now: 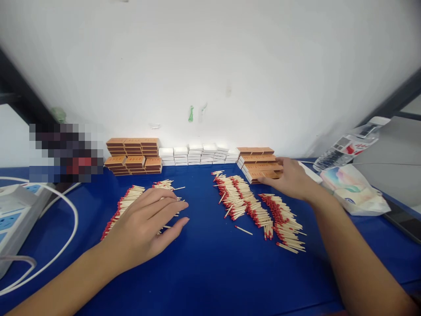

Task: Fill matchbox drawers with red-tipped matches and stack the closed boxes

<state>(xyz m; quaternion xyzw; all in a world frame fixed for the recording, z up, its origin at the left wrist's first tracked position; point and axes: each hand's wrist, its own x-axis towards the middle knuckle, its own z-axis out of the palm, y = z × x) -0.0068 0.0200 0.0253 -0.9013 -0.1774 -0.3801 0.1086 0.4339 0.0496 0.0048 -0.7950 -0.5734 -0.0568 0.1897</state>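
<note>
Over the left rows of red-tipped matches [130,197], my left hand [141,224] hovers or rests with its fingers apart, hiding part of them; nothing shows in its grasp. At the right, my right hand [289,177] has its thumb and fingers around the front of the stacked orange matchboxes [259,167]. Whether it grips a single box there is hard to see. More match rows [237,197] lie in the middle, and another row [284,224] lies nearer the right forearm. One loose match [244,230] lies apart on the blue table [204,263].
Brown matchbox stacks [134,156] and white box trays [197,154] line the wall. A power strip [16,215] with a white cable [76,219] is at left. A plastic bottle [351,145], a tissue pack [355,191] and a dark phone-like object [404,221] are at right.
</note>
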